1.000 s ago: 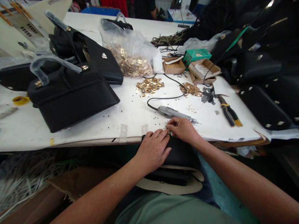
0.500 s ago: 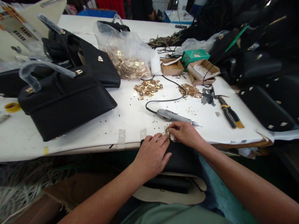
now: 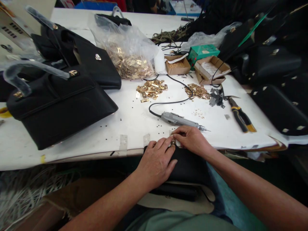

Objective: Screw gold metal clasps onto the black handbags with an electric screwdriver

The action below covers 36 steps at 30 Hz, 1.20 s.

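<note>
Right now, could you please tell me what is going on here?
A person's left hand lies on a black bag at the edge of the table, while the right hand pinches a small metal piece there. A grey corded tool lies just beyond the hands, with gold-coloured fittings piled farther back.

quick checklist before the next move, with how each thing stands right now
1. Left hand resting on the black bag in the lap: ok.
2. Right hand at the small metal fitting: ok, fingertips pinched there.
3. Fitting seated squarely: cannot tell, fingers cover part of it.
4. Corded power screwdriver set down: ok, lying on the white tabletop just beyond the right hand.
5. Pliers away from both hands: ok, lying off to the right.
6. Tabletop free of loose bits: not ok, small dark bits lie scattered.
</note>
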Each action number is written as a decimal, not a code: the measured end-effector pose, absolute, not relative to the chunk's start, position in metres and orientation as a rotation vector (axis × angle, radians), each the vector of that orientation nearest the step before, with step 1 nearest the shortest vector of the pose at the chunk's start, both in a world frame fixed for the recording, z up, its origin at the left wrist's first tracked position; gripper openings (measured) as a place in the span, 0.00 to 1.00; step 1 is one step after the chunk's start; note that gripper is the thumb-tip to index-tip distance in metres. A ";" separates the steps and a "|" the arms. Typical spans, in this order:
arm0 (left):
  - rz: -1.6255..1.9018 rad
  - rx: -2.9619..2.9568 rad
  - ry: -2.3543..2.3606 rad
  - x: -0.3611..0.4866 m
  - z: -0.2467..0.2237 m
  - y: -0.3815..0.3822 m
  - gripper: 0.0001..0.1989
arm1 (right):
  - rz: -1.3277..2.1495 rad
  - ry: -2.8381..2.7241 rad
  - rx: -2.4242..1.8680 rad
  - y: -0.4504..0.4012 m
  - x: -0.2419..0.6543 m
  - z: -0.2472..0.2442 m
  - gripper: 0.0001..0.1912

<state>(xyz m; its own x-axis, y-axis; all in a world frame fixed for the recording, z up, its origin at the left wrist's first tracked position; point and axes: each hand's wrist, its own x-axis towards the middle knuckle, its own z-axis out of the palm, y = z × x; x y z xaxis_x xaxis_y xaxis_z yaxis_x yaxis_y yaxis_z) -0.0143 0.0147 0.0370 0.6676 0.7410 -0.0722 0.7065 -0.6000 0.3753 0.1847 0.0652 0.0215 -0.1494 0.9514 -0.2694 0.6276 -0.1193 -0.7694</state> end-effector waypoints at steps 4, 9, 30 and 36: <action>0.098 2.533 1.131 -0.013 0.040 0.017 0.20 | 1.168 -1.782 -1.757 0.066 0.185 0.020 0.08; 0.077 2.575 1.129 -0.012 0.043 0.018 0.20 | 1.196 -1.759 -1.736 0.063 0.184 0.018 0.08; 0.154 2.681 1.185 -0.007 0.042 0.011 0.17 | 0.905 -1.708 -1.619 0.094 0.261 0.067 0.20; 0.136 2.644 1.191 -0.007 0.044 0.012 0.16 | 1.268 -0.895 -1.158 0.109 0.300 0.084 0.20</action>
<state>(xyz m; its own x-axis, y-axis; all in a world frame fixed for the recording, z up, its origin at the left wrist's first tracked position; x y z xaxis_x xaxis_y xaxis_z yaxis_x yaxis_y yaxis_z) -0.0073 0.0124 0.0442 0.6636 0.7480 -0.0130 0.7258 -0.6396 0.2533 0.3002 0.1086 0.0843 0.1277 0.9868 -0.1001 -0.2361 -0.0678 -0.9694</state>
